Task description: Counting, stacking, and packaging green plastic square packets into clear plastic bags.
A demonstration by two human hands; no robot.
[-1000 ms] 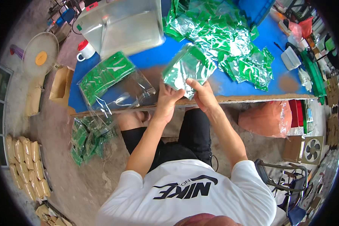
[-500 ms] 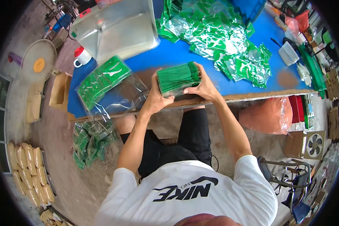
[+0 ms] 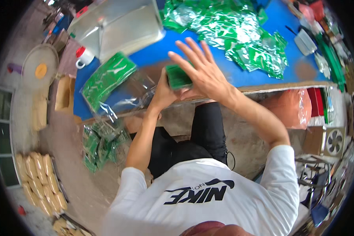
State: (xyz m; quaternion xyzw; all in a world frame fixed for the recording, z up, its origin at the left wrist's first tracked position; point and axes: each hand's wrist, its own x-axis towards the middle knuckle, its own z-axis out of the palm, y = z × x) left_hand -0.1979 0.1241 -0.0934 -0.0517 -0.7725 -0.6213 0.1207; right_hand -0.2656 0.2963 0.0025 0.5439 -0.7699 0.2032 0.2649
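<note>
A thick stack of flat green packets (image 3: 178, 77) stands above the front edge of the blue table (image 3: 153, 55). My left hand (image 3: 164, 93) is closed around its left side and bottom. Over the stack's right end is my right hand (image 3: 204, 76), its fingers stretched out and spread; whether the palm or thumb touches the packets I cannot tell. That hand hides the right part of the stack. To the left lies a clear plastic bag (image 3: 139, 84) beside a bundle of green packets (image 3: 112, 76). Beyond my hands spreads a large heap of loose green packets (image 3: 224, 35).
A translucent tray (image 3: 122, 29) and a white mug with a red lid (image 3: 85, 57) sit at the back left. Bagged green packets (image 3: 102, 145) lie on the floor below. An orange sack (image 3: 289, 108) stands under the table's right side, near a small fan (image 3: 334, 141).
My right hand has let go of the stack's right end, and its fingers have spread and risen over it. My left hand keeps its hold. The view has shifted slightly.
</note>
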